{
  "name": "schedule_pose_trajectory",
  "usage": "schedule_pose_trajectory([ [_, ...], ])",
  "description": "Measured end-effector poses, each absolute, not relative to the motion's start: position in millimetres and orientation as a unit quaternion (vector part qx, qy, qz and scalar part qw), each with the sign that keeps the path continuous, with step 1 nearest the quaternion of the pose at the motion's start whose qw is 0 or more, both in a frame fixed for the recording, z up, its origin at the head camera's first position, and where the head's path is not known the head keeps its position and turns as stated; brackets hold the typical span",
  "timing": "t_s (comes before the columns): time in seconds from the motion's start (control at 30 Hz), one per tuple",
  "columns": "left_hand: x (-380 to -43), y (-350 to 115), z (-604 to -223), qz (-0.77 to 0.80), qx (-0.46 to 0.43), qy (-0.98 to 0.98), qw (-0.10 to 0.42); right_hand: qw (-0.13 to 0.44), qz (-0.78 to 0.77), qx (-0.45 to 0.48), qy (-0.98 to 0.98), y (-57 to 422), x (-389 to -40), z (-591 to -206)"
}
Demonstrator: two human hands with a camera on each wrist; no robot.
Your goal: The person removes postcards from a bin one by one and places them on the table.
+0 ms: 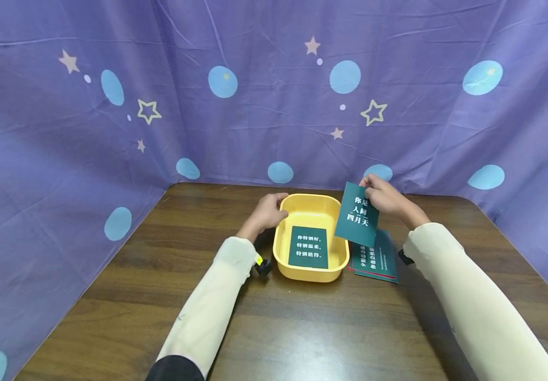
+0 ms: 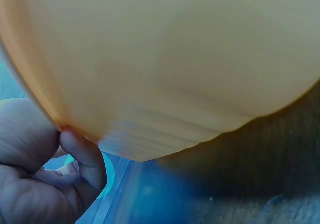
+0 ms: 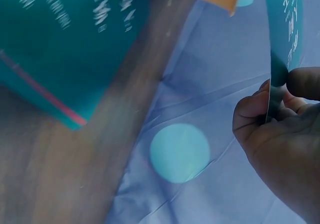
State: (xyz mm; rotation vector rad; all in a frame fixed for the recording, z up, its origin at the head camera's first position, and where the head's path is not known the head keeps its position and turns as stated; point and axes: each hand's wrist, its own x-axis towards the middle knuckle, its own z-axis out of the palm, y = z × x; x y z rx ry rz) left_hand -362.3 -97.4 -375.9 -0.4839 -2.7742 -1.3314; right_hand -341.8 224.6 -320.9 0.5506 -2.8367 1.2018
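A yellow plastic basin (image 1: 309,274) stands on the table, and my left hand (image 1: 268,211) grips its left rim. In the left wrist view the thumb and a finger of that hand (image 2: 50,174) pinch the rim, and the basin's wall (image 2: 175,59) fills most of the picture. One dark green card (image 1: 308,259) with white writing lies inside the basin. My right hand (image 1: 385,196) pinches another green card (image 1: 350,230) by its upper corner, raised and tilted over the basin's right edge. In the right wrist view, thumb and fingers (image 3: 310,83) hold this card (image 3: 280,34) nearly edge-on.
To the right of the basin lies a pile of green cards (image 1: 387,256), one with a red edge, partly hidden behind the raised card. The brown wooden table (image 1: 340,328) meets a purple curtain (image 1: 264,116) with stars and blue dots at its back and sides.
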Motion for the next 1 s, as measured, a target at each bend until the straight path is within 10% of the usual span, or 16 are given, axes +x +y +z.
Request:
schedule_pose_trajectory([
  [0.6,-363.4,-100.2,-376.2,-0.432,-0.154,-0.888,0.002,-0.017,0.348,0.145,-0.926,260.6,-342.3,-353.7],
  [1.0,-364.0,-99.4,-376.9,-0.431,-0.152,-0.890,0.005,-0.144,0.286,0.178,-0.930,254.4,-336.8,-371.5],
])
